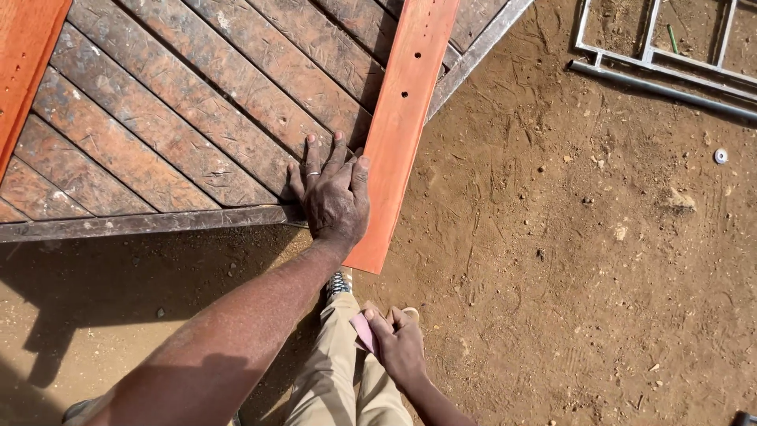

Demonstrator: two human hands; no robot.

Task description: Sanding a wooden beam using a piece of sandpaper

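Observation:
My left hand [333,193] rests flat on the near corner of a wooden slatted panel [181,102], fingers spread, its thumb side touching the edge of a long orange-red board [402,118] that lies across the panel. The board has a few small holes along it. My right hand [398,343] hangs low by my leg, fingers closed on a small pink piece, likely sandpaper [363,331]. My beige trousers and a patterned shoe [339,282] show below.
A second orange-red board [24,63] lies at the far left. The panel has a grey metal frame [142,223]. Brown dirt ground [568,260] spreads to the right. A metal frame and pipe [662,71] lie at the top right, beside a small round cap [721,155].

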